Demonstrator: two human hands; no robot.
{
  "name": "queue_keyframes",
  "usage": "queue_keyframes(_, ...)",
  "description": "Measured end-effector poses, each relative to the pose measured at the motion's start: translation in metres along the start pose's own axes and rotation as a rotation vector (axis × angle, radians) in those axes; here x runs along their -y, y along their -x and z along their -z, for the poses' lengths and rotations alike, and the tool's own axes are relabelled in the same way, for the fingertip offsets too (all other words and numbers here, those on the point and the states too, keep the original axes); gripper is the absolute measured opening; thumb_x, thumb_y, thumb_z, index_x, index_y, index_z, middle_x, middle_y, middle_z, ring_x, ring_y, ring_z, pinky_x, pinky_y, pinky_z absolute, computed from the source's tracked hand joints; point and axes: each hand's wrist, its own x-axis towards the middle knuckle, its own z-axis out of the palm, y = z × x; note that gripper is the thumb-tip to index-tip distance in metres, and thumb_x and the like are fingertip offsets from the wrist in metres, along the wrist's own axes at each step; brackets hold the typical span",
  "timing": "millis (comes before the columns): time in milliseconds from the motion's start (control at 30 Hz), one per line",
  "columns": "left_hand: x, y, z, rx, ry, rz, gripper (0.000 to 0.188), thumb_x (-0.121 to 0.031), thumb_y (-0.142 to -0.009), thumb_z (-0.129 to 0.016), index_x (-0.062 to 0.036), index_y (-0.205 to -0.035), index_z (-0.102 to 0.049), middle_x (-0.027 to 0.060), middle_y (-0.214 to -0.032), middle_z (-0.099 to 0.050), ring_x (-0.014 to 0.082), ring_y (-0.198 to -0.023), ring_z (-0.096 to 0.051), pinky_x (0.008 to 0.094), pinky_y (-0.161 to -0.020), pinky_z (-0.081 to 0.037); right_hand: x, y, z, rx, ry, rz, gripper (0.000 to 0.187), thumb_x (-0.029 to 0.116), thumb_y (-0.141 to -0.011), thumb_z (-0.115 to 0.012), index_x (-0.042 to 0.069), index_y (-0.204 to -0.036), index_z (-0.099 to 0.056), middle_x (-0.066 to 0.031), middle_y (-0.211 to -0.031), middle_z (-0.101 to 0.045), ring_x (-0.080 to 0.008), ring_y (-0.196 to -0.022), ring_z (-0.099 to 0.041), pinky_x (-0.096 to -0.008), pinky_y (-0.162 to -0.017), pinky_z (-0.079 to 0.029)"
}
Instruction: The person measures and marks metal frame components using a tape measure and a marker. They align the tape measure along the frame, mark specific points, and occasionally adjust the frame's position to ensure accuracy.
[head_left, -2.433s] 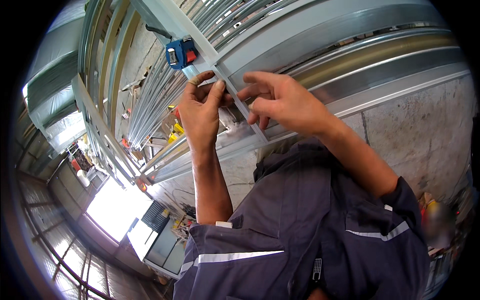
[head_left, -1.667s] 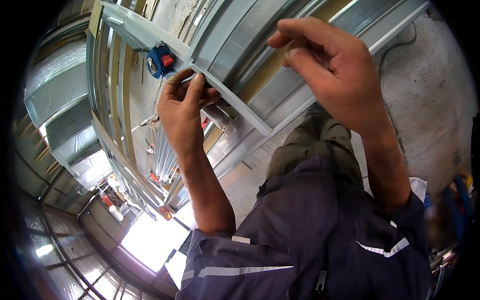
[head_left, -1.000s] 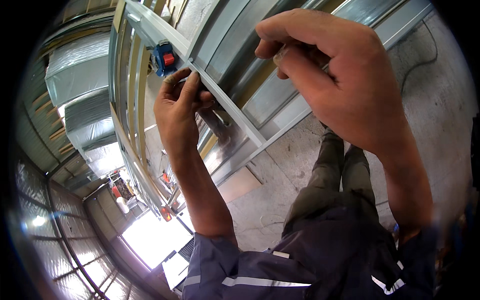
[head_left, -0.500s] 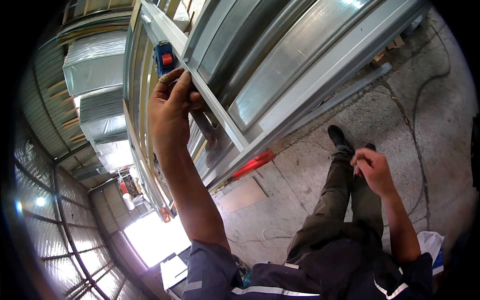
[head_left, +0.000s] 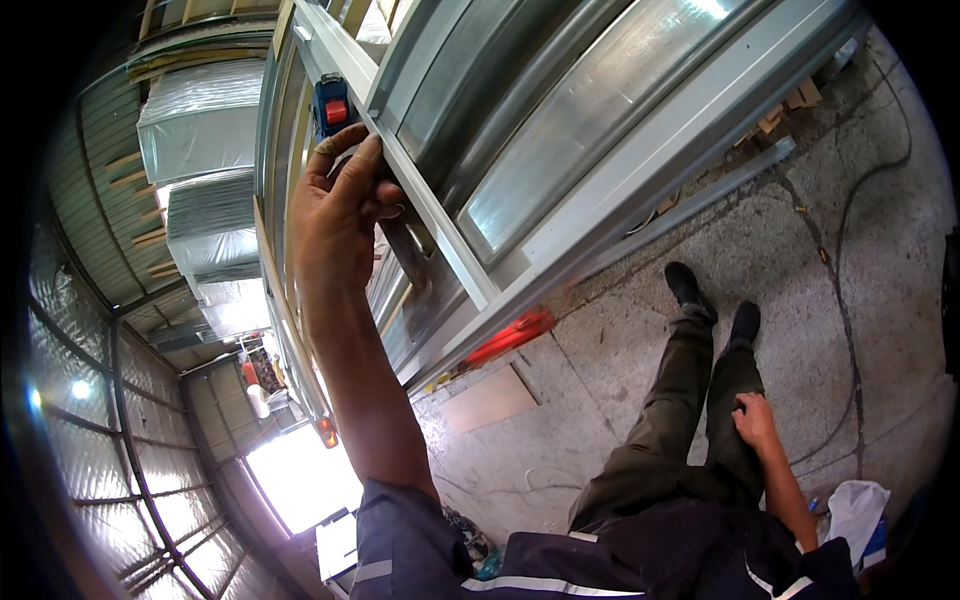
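My left hand [head_left: 335, 215] reaches up to a grey metal frame [head_left: 438, 215]. Its thumb and forefinger are closed in a pinch at the edge of a crossbar. Whatever they may hold is too small or hidden to make out. Just beyond the fingertips lies a blue and black device [head_left: 331, 104] with a red part on it. Below the palm, a dark shape shows through the frame opening. My right hand [head_left: 757, 420] hangs low in front of my right thigh, away from the frame, its fingers curled closed. Their inner side is hidden.
Shiny curved metal panels [head_left: 560, 140] fill the frame's openings. On the concrete floor are a red object [head_left: 510, 336], a flat tan sheet [head_left: 488, 398], a dark cable [head_left: 838, 270] and a white bag [head_left: 857, 510]. Wrapped stacks [head_left: 198, 125] stand at the left.
My right hand has dropped toward my thigh. My left hand stays pinched at the crossbar. The view has shifted slightly, and both shoes now show more fully.
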Motion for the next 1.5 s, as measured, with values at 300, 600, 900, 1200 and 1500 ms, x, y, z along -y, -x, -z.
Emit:
queue_keyframes(300,0.002,-0.002,0.004,0.027,0.047,-0.034,0.055,-0.016,-0.092,-0.077,0.0091,-0.133,-0.050,0.0149,-0.092,-0.071,0.0110,-0.061,-0.069,0.0192,-0.051,-0.056,0.009,-0.018,-0.004,0.026,-0.051,-0.125,0.021,0.008,-0.078,-0.068,0.001,-0.098,-0.071,-0.0183,-0.099,-0.072,-0.0374,-0.098,-0.067,-0.0445,-0.088,-0.053)
queue_keyframes(600,0.003,0.000,-0.001,-0.017,0.007,-0.093,0.046,-0.017,-0.094,-0.075,0.0098,-0.126,-0.056,0.0125,-0.088,-0.071,0.0114,-0.063,-0.070,0.0211,-0.053,-0.058,0.013,-0.024,0.009,0.067,-0.095,-0.171,0.021,0.009,-0.082,-0.066,0.000,-0.099,-0.072,-0.0169,-0.094,-0.075,-0.0351,-0.091,-0.072,-0.0413,-0.083,-0.056)
queue_keyframes(900,0.000,0.002,-0.003,-0.047,-0.019,-0.068,0.045,-0.016,-0.094,-0.075,0.0092,-0.127,-0.056,0.0110,-0.084,-0.070,0.0117,-0.061,-0.069,0.0229,-0.052,-0.057,0.012,-0.026,0.024,0.082,-0.079,-0.201,0.024,0.013,-0.082,-0.067,0.001,-0.102,-0.073,-0.0175,-0.094,-0.075,-0.0328,-0.091,-0.072,-0.0405,-0.083,-0.056)
queue_keyframes(1200,-0.004,0.006,-0.005,-0.061,-0.013,-0.029,0.044,-0.017,-0.095,-0.073,0.0096,-0.125,-0.056,0.0106,-0.082,-0.068,0.0121,-0.063,-0.069,0.0248,-0.055,-0.057,0.014,-0.017,0.061,0.123,-0.007,-0.273,0.028,0.016,-0.079,-0.069,0.002,-0.102,-0.073,-0.0203,-0.095,-0.073,-0.0356,-0.092,-0.071,-0.0420,-0.083,-0.055)
queue_keyframes(1500,-0.012,0.010,-0.009,-0.079,0.041,0.027,0.038,-0.019,-0.096,-0.072,0.0057,-0.124,-0.059,0.0063,-0.084,-0.067,0.0095,-0.063,-0.066,0.0230,-0.057,-0.055,0.012,-0.003,0.096,0.085,-0.137,-0.342,0.034,0.016,-0.079,-0.071,-0.001,-0.108,-0.073,-0.0200,-0.092,-0.074,-0.0274,-0.079,-0.074,-0.0383,-0.074,-0.056)
